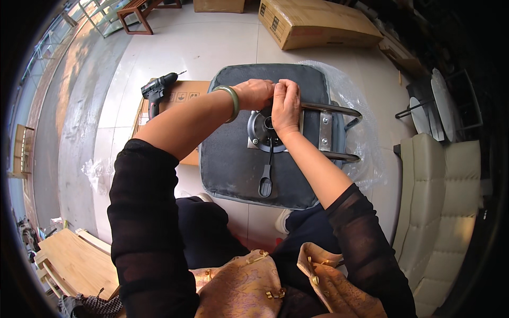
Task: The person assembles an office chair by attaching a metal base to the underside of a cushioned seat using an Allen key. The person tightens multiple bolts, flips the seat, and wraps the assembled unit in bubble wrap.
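Observation:
An upturned dark grey chair seat [233,159] lies in front of me with its underside facing up. A round metal mechanism plate [261,132] with a black lever [265,183] is fixed at its middle, and a chrome tube frame [339,111] runs off to the right. My left hand [254,94], a green bangle on its wrist, and my right hand [286,106] meet at the far edge of the plate. Their fingertips pinch something small there that the fingers hide.
A black cordless drill [156,90] rests on a flat cardboard box [183,98] to the left of the seat. Clear plastic wrap [366,153] lies under the seat on the right. A large cardboard box [313,24] sits beyond, white cushioned seating [440,212] to the right, wooden parts [74,262] at lower left.

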Motion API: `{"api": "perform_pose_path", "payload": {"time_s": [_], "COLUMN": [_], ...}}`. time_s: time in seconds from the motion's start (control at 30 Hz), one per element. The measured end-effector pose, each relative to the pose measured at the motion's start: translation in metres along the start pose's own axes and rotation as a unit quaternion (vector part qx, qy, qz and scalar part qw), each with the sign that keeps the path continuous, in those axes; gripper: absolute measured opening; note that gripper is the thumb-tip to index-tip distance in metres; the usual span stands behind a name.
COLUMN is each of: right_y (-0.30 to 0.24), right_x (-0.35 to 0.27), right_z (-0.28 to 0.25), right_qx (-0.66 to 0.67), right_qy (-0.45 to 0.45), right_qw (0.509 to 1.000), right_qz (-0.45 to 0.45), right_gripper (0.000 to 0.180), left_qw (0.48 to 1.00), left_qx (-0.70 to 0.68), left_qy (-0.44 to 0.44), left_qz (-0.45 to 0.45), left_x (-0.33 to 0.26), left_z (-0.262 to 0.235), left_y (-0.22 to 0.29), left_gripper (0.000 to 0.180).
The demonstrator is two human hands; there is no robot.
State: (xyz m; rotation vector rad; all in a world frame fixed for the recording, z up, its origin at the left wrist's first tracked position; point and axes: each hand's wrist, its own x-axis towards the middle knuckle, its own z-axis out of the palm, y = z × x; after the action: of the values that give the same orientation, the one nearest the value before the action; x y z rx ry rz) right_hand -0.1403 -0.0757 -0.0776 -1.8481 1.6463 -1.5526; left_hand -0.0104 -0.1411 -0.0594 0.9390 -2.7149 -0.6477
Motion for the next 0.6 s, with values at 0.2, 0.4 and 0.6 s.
{"api": "perform_pose_path", "payload": {"time_s": [0.2, 0.4, 0.6], "right_y": [0.003, -0.014, -0.045], "right_x": [-0.001, 0.008, 0.031], "right_z": [-0.001, -0.014, -0.011], "right_qx": [-0.088, -0.247, -0.448], "right_qy": [-0.032, -0.190, -0.363], "right_qw": [0.995, 0.934, 0.768], "right_qz": [-0.034, -0.173, -0.278], "right_gripper": [0.017, 0.018, 0.030], "left_qw": [0.998, 0.953, 0.881], "left_qx": [-0.011, -0.188, -0.165], "left_qy": [0.052, 0.222, 0.397], "left_qz": [0.015, -0.082, -0.198], "left_x": [-0.010, -0.062, -0.108], "left_z": [0.005, 0.048, 0.090], "left_y": [0.007, 0.003, 0.021], "left_gripper": [0.021, 0.019, 0.021]}}
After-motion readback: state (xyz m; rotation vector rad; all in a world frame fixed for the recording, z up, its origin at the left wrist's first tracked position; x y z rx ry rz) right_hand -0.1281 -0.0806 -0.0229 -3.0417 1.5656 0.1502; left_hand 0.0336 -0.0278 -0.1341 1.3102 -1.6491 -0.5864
